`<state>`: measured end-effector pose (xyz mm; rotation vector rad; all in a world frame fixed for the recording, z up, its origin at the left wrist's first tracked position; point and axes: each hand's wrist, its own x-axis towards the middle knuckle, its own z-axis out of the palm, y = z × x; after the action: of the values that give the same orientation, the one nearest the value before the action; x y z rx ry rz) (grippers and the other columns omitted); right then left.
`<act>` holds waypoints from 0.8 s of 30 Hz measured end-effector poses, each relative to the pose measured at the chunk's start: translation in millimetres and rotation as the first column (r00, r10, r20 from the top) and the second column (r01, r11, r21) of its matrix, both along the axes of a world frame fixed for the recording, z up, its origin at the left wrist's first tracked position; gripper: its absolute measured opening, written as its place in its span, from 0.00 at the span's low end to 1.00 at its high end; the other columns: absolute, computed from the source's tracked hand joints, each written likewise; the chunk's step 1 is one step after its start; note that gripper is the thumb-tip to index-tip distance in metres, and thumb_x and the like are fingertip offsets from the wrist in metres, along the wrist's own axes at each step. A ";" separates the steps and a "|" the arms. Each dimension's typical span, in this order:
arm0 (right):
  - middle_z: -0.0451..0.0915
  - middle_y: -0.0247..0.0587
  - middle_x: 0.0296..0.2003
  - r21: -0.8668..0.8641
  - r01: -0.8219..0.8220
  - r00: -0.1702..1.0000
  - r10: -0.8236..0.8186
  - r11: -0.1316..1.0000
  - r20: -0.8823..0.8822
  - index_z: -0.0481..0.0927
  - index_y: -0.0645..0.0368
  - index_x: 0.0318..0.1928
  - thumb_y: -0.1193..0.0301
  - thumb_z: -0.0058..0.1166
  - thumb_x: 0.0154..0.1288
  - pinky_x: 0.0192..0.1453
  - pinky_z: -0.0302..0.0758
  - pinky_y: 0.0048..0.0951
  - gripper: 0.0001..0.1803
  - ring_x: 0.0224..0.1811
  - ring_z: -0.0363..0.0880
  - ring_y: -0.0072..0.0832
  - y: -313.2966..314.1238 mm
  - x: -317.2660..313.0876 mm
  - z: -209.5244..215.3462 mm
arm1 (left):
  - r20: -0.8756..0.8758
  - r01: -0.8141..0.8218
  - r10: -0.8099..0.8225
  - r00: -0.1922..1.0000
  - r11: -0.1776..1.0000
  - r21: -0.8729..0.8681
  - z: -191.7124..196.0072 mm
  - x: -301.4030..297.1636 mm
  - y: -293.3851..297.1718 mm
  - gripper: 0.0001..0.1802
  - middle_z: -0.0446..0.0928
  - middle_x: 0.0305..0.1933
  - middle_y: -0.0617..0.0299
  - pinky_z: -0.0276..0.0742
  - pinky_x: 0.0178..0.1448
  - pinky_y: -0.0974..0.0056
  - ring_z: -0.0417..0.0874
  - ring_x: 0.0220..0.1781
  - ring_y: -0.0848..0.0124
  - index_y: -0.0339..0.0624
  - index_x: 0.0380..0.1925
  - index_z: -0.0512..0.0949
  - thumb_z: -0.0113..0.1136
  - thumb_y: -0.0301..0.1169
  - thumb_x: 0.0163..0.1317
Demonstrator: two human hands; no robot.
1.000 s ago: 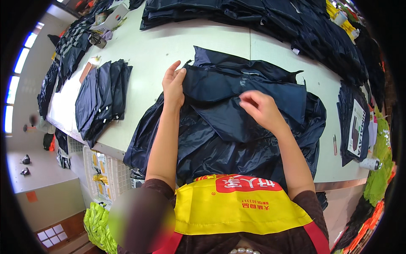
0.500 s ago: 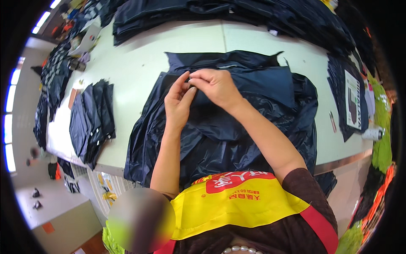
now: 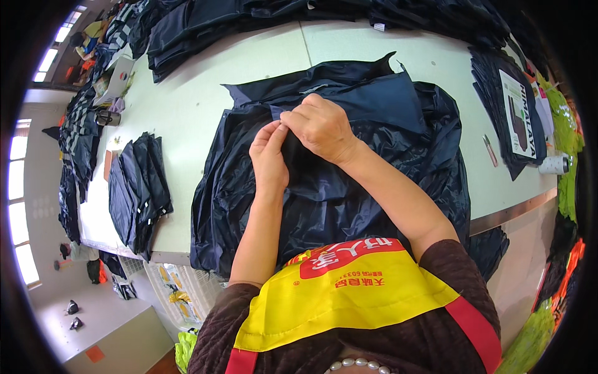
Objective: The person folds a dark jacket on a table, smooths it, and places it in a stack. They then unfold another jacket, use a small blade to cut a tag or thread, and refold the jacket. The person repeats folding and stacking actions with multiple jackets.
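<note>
A shiny dark navy garment lies spread and wrinkled over the table in front of me, its far edge rising into pointed corners. Both of my hands meet above its upper left part. My left hand is closed, thumb and fingertips pinching at the garment's edge. Right against it, my right hand has its fingers curled in and pinches at the same spot. The fingers hide most of the bit of fabric between them.
Stacked dark garments line the far side. Folded dark pieces lie at left. To the right are a dark stack with a printed white bag, a small slim tool and a thread spool. The table edge runs nearby.
My right hand has turned and curled over more, its back now facing up. My fingertips remain together at the fabric. The whole view has shifted slightly.
</note>
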<state>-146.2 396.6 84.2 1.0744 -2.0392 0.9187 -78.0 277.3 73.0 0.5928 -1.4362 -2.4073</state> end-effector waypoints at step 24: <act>0.75 0.54 0.33 0.601 0.712 0.257 -0.932 0.362 0.257 0.77 0.66 0.35 0.64 0.47 0.65 0.40 0.72 0.41 0.15 0.36 0.75 0.44 463.0 6.2 -161.2 | -0.032 0.026 -0.008 0.999 0.809 0.588 34.6 16.8 -30.1 0.18 0.75 0.54 0.51 0.66 0.65 0.55 0.74 0.58 0.59 0.34 0.49 0.72 0.50 0.37 0.66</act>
<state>-140.0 859.5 -77.1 -0.4124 -2.8411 0.2134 -61.2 247.2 107.6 0.6670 -0.6470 -2.8598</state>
